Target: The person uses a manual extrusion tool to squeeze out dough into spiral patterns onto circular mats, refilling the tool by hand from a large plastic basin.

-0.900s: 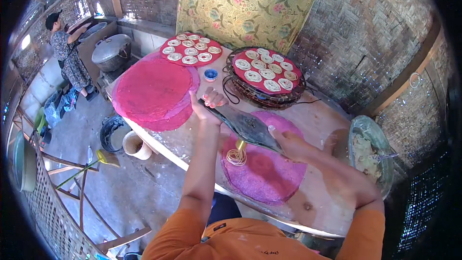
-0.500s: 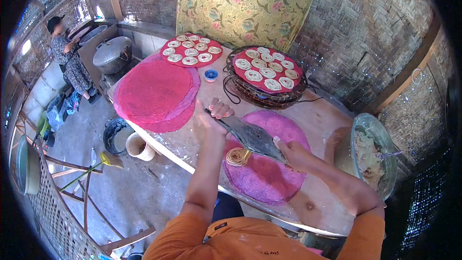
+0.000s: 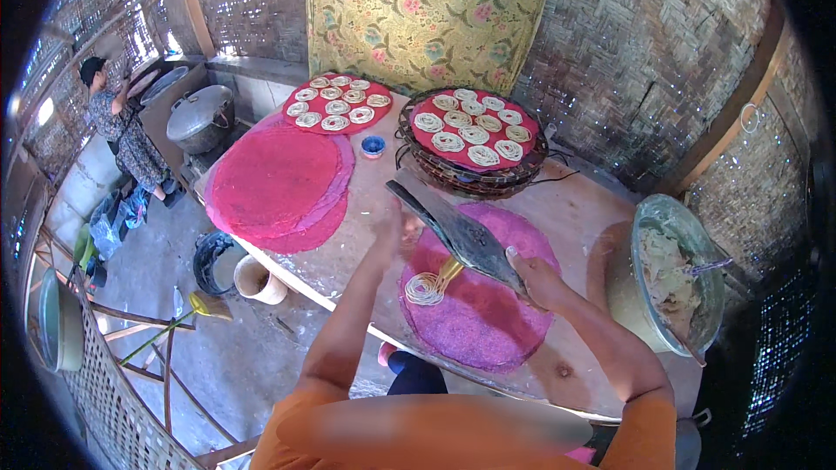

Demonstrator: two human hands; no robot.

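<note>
My right hand (image 3: 535, 280) grips the near right end of a dark, paddle-shaped dough press (image 3: 466, 242). The press is tilted, its far left end raised. Under it, a yellow metal-coloured outlet (image 3: 450, 268) lets out pale strands that run down to a round coil of dough strands (image 3: 424, 289). That coil lies on the left side of a purple-pink round mat (image 3: 479, 331). My left hand (image 3: 396, 224) is smeared by motion beside the press's raised end, its fingers not clear.
Pink mats (image 3: 279, 183) lie stacked at left. Strand coils cover a red mat (image 3: 335, 119) and another on a woven basket stack (image 3: 470, 178). A small blue bowl (image 3: 373, 147) stands between. At right is a tub of dough (image 3: 623, 296). A person (image 3: 126, 117) stands far left near a pot (image 3: 198, 122).
My left hand has come off the raised end of the press and dropped slightly. The press sits a little higher, and more of the strands between outlet and coil show.
</note>
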